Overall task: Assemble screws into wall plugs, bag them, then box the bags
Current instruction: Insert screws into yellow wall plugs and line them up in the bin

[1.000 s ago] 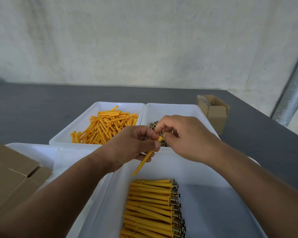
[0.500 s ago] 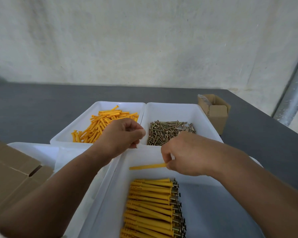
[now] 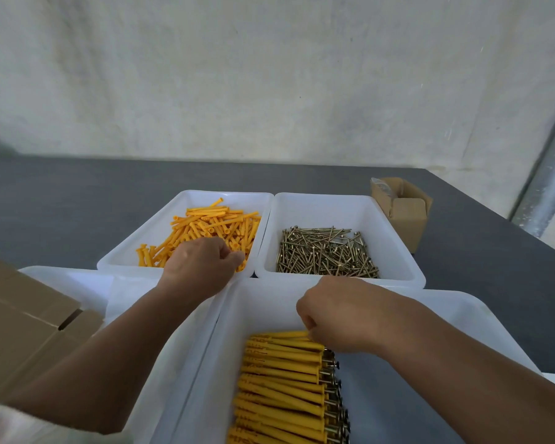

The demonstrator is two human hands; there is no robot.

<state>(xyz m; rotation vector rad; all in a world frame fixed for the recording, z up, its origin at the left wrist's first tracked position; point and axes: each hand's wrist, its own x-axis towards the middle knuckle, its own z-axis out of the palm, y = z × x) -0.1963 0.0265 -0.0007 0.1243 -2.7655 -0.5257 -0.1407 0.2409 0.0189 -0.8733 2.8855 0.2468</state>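
Observation:
Loose orange wall plugs fill the back left white tray. Brass screws lie in the back right tray. A row of assembled plugs with screws lies in the near tray. My left hand reaches into the plug tray, fingers curled at a plug near the tray's front edge. My right hand pinches an assembled plug and holds it on top of the row's far end.
A small open cardboard box stands at the back right on the dark table. A larger cardboard box sits at the left, beside another white tray. A metal pole rises at the right.
My right hand has carried the assembled plug down onto the row in the near tray. My left hand has moved from the plug back to the plug tray.

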